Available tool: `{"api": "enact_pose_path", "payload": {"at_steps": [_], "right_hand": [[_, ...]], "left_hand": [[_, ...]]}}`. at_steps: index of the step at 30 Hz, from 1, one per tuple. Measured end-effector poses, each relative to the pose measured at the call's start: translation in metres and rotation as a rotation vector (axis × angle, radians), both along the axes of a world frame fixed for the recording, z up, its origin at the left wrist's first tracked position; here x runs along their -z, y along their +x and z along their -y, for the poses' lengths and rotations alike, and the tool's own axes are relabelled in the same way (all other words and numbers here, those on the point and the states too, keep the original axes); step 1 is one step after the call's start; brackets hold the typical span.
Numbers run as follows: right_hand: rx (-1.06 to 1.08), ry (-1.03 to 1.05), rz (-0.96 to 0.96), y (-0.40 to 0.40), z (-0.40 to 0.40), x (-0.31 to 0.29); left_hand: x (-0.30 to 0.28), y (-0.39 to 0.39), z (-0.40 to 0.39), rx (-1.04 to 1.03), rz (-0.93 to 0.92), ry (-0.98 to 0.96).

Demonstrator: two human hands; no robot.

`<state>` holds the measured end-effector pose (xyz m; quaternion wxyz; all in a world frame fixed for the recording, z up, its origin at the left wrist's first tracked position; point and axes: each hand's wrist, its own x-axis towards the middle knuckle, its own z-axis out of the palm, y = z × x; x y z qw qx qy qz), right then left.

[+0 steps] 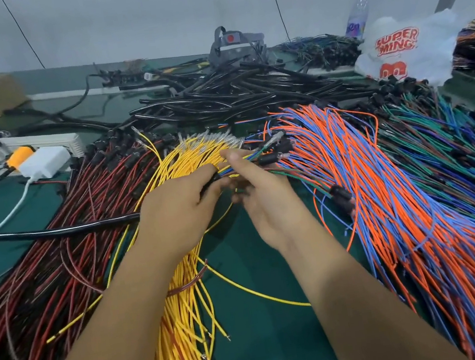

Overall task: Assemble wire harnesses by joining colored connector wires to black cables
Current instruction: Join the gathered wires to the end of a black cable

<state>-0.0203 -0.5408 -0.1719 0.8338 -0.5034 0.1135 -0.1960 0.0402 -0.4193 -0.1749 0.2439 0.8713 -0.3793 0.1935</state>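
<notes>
Head camera first. What are the hands doing?

— Left hand (176,202) is curled round the end of a black cable (62,229) that trails off to the left across the green table (253,273). A few coloured wires (245,160) (blue, green and yellow, as far as I can tell) stick out of that grip toward the far side. Right hand (258,192) is beside it, fingers touching the same little bunch; the index lies fairly straight and the rest is blurred, so I cannot tell whether it pinches a wire or only steadies it.

— So a harness is in progress?

— I'd judge one is partway done: several wires already sit with that cable.

— And what's left?

— Most of it, by the look of the stock. Red-and-black wires (49,269) lie thick on the left, a yellow bundle (184,326) runs down the middle, orange-and-blue wires (420,214) fill the right, with green and blue ones (454,132) beyond them. A big heap of black cables (232,94) waits at the far centre.

— Any finished harnesses?

— Possibly the tangled pile (318,50) at the far right; too small to tell.
</notes>
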Motion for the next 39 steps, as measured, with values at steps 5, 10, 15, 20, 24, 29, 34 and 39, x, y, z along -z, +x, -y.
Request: {"api": "enact_pose_path", "payload": {"at_steps": [5,10,15,20,24,29,34,39], "right_hand": [[-0.047,0.33,0.168,-0.006,0.01,-0.007],[0.206,0.017,0.031,-0.008,0.026,-0.006],[0.25,-0.212,0.007,-0.006,0.027,-0.002],[0.216,-0.11,0.059,-0.006,0.026,-0.005],[0.131,-0.087,0.113,-0.003,0.025,-0.007],[0.096,-0.173,0.115,-0.005,0.026,-0.004],[0.064,-0.322,0.097,-0.011,0.028,-0.003],[0.202,-0.213,0.088,-0.008,0.013,0.0]], "left_hand": [[0.004,0.003,0.001,-0.03,-0.039,-0.001],[0.003,0.005,0.002,-0.052,-0.025,0.059],[0.004,0.005,0.0,0.019,-0.076,-0.001],[0.001,0.004,0.0,0.032,-0.062,-0.103],[0.001,0.007,-0.001,-0.004,-0.042,-0.149],[0.001,0.008,-0.003,0.025,-0.015,-0.128],[-0.001,0.004,0.0,0.05,-0.012,-0.101],[0.0,0.003,0.001,0.005,-0.086,-0.177]]}}
